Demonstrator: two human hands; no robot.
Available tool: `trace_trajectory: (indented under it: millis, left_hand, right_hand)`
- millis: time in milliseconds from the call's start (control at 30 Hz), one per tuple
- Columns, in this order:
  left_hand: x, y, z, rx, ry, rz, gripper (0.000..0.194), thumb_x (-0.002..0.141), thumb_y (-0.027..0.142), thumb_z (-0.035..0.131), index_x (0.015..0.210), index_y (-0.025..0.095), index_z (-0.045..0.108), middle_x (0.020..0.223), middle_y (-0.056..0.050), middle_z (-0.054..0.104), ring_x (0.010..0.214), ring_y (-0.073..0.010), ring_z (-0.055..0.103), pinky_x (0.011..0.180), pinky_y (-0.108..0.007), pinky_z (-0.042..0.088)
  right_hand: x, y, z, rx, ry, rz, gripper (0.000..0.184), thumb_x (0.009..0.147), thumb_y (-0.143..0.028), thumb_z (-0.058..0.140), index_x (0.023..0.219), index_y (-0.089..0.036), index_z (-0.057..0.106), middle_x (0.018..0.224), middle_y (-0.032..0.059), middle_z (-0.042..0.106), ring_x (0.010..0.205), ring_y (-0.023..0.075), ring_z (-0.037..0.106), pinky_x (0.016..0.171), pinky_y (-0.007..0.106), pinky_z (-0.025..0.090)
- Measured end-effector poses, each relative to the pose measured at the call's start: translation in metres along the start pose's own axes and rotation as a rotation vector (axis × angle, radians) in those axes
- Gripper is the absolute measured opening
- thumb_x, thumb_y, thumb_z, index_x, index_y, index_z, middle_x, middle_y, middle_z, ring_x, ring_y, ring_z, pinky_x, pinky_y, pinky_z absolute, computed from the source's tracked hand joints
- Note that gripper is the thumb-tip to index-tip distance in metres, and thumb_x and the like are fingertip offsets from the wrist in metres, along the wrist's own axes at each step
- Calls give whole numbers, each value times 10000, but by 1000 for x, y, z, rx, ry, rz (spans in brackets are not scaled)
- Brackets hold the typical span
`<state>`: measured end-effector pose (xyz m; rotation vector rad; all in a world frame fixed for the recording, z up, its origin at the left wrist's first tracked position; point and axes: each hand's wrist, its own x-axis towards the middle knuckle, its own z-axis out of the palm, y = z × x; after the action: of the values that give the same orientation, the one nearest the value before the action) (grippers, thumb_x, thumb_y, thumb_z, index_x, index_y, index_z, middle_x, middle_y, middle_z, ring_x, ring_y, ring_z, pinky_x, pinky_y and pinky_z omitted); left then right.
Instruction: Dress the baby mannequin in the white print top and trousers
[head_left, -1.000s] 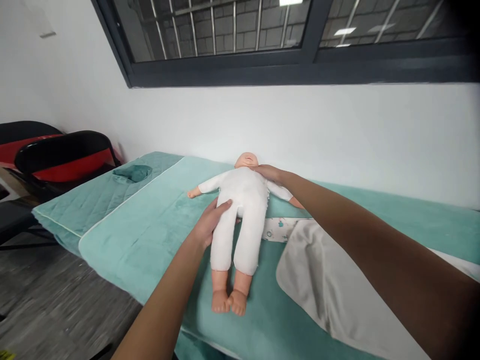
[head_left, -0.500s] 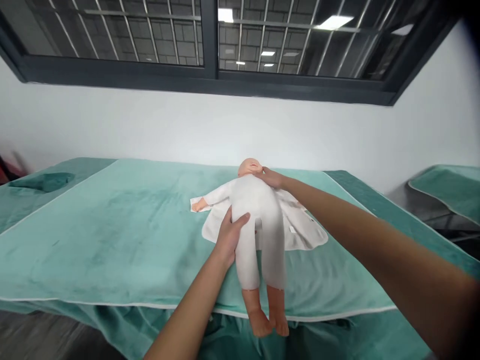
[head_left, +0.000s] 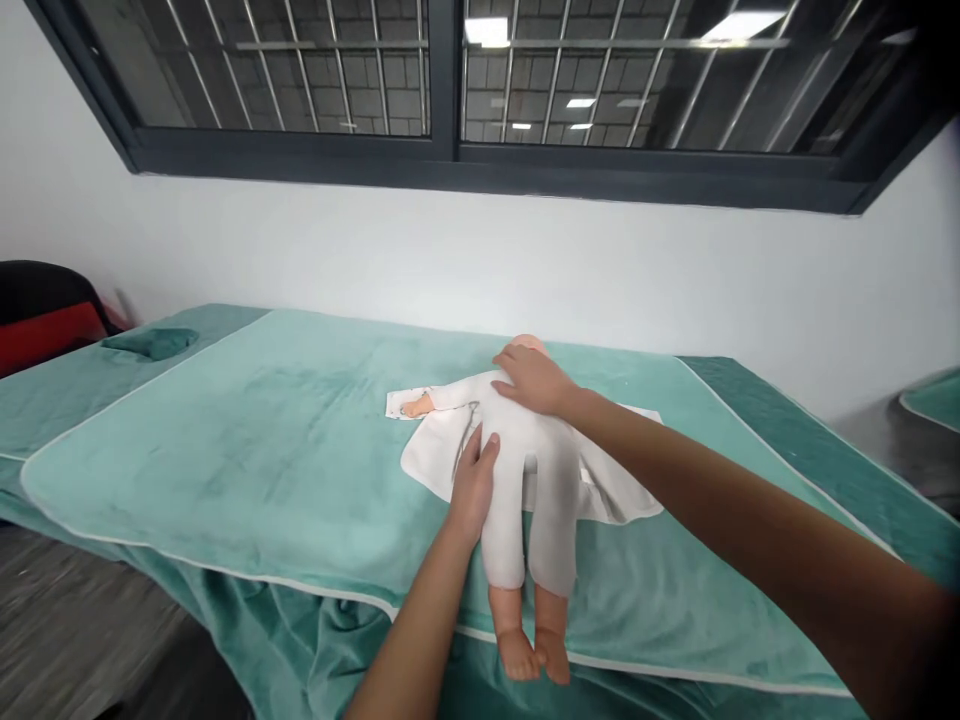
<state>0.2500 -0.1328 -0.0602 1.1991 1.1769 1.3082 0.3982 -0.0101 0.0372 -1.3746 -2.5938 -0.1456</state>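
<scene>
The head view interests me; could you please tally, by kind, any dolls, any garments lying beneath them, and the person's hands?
White cloth-bodied doll: 1
White fabric garment: 1
Left hand and right hand: 2
Total: 4

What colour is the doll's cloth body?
The doll's cloth body is white, best seen in the head-camera view.

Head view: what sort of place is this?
Indoors, perhaps a baby-care practice room: there is a doll dressed in white, a wide green cover beneath it, and a barred window behind.
</scene>
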Motion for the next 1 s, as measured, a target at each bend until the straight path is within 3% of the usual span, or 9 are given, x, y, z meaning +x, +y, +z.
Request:
trace_trajectory:
  millis: [100,167,333,433,533,633,767,867,1000]
  left_hand:
    - [-2,-7,1,15,79,-46,599,938,587,489,1427,244,537,1568,-58,446,1482,-262,361,1255,-432,261]
    - [-4,-7,0,21,100,-85,618,932,583,502,1436,225,534,1567,-73,445,1490,-278,344,1247,-420,281]
    - [5,1,-15,30,-22,-119,523,936,537,512,1346,231,616,1471,-74,562,1385,-291,494,1172,-445,386]
    - [27,2,-23,231,-58,57,396,961,424,475,1237,223,675,1310,-73,675,1232,-269,601,1105,-435,433]
    - [61,-3,-28,616,36,257,356,896,294,552,1218,196,667,1263,-114,666,1215,-299,567,1085,-454,411]
    - [95,-11,-34,834,171,251,378,776,273,687,1143,185,674,1251,-153,631,1212,-354,526,1036,-485,404]
    - [118,-19,-49,702,276,148,116,835,291,592,837,198,661,986,-111,682,1009,-290,607,885,-403,452]
    - [117,-21,-58,616,298,123,169,866,241,480,853,200,643,902,-62,706,866,-220,636,778,-331,461]
    - [113,-23,-60,549,309,119,183,850,209,458,877,209,639,927,-31,723,857,-182,641,750,-283,456]
  right_hand:
    - [29,-28,14,-5,-157,-98,459,976,-454,452,1335,-178,529,1348,153,572,1218,312,529,937,418,436]
    - [48,-41,25,5,-253,-116,447,962,-483,468,1283,-187,567,1298,150,602,1178,318,556,867,398,455]
    - [72,-43,40,33,-357,-184,385,905,-517,557,1160,-236,620,1189,95,664,1044,284,626,717,341,450]
    - [68,-29,35,50,-339,-188,336,939,-526,499,1124,-272,619,1160,56,678,976,255,643,665,328,425]
    - [55,-11,25,47,-266,-161,359,963,-547,448,1141,-285,617,1157,58,677,968,255,639,679,330,413]
    - [40,7,16,28,-249,-72,384,967,-531,447,1201,-278,617,1175,80,665,1018,272,622,726,340,417]
    - [26,21,13,116,-243,-6,418,955,-568,451,1241,-314,621,1182,57,663,1068,265,605,773,338,427]
    - [22,19,16,149,-250,-52,436,938,-611,464,1215,-330,649,1178,50,670,1099,270,597,793,341,425]
    - [23,13,22,142,-263,-30,448,920,-624,487,1178,-319,689,1186,64,679,1110,288,603,783,348,430]
